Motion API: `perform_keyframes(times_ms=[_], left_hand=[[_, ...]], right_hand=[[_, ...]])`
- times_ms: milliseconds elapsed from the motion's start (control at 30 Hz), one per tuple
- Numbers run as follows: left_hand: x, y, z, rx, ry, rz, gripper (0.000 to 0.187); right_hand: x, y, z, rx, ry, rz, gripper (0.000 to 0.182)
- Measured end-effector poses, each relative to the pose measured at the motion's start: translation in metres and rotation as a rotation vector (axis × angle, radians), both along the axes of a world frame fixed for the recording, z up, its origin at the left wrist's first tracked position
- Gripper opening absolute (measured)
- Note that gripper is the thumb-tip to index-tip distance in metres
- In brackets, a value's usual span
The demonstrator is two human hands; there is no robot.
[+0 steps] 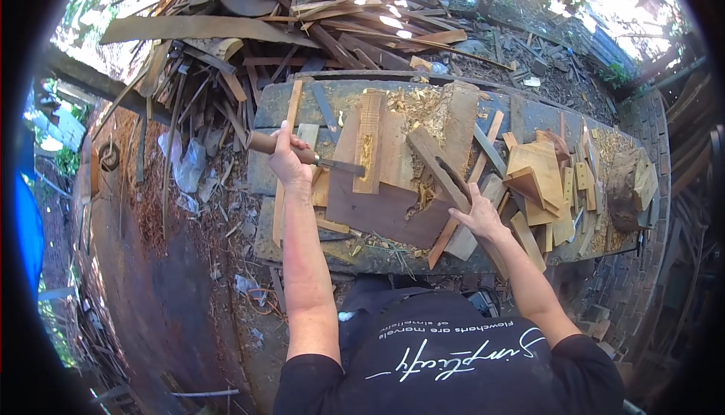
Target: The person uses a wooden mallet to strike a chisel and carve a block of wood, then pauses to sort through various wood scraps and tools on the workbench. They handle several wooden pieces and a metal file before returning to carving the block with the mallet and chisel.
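My left hand (286, 160) is closed around the brown wooden handle of a chisel (337, 165). The blade points right, and its tip overlaps a pale wood block (368, 124) with a rough, chipped groove along its middle. That block lies across a wide dark board (359, 207) on the bench. On the right, my right hand (481, 216) grips a length of brown wood with a long slot (431, 154), thumb on one side and fingers on the other. The slotted piece slants from upper left to lower right, partly hidden under the hand.
The worn workbench (298, 264) carries wood shavings (427, 105), narrow strips and several offcuts (535, 169). A log stump (628, 192) stands at its right end. Behind the bench rises a heap of scrap wood (325, 15). Plastic bags (185, 162) lie on the ground to the left.
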State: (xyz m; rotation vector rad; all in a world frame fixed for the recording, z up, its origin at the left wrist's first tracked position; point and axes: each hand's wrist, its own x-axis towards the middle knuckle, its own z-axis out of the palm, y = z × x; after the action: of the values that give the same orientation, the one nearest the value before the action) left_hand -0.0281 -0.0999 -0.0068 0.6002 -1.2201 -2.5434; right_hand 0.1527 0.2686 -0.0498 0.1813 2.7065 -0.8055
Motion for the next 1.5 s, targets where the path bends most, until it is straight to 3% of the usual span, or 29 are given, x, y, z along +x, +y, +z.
perform_keyframes(times_ms=[267,367,600,867,933,1000,1067,1167,1400,1500], left_hand=[[-0.030,0.051,0.044,-0.406,-0.011,-0.383,0.013],[-0.037,0.067,0.052,-0.615,0.006,-0.401,0.015],[-0.051,0.063,0.006,-0.832,0.031,-0.622,0.025],[-0.047,0.053,-0.012,-1.186,0.026,-0.824,0.031],[-0.030,0.052,-0.030,-1.504,-0.053,-0.894,0.033],[-0.011,0.046,-0.056,-1.712,0.165,-0.862,0.035],[-0.004,0.038,-0.073,-1.742,0.115,-0.944,0.034],[0.003,0.022,-0.094,-1.570,0.230,-0.859,0.035],[0.017,0.016,-0.096,-1.504,0.169,-0.667,0.030],[0.012,0.011,-0.103,-1.383,0.221,-0.732,0.028]], right_hand=[[0.000,0.005,-0.013,-0.064,0.017,0.010,0.068],[0.005,0.010,-0.030,-0.029,0.036,-0.002,0.077],[0.006,0.013,-0.008,-0.157,-0.053,-0.063,0.064],[0.011,0.016,-0.011,-0.176,-0.031,-0.078,0.059],[0.012,0.018,-0.012,-0.199,-0.011,-0.065,0.060],[0.012,0.018,-0.014,-0.179,-0.028,-0.086,0.061],[0.013,0.018,-0.014,-0.193,-0.055,-0.078,0.064],[0.014,0.018,-0.015,-0.202,-0.035,-0.072,0.063],[0.012,0.018,-0.012,-0.178,-0.029,-0.042,0.061],[0.010,0.017,-0.012,-0.141,-0.048,-0.049,0.061]])
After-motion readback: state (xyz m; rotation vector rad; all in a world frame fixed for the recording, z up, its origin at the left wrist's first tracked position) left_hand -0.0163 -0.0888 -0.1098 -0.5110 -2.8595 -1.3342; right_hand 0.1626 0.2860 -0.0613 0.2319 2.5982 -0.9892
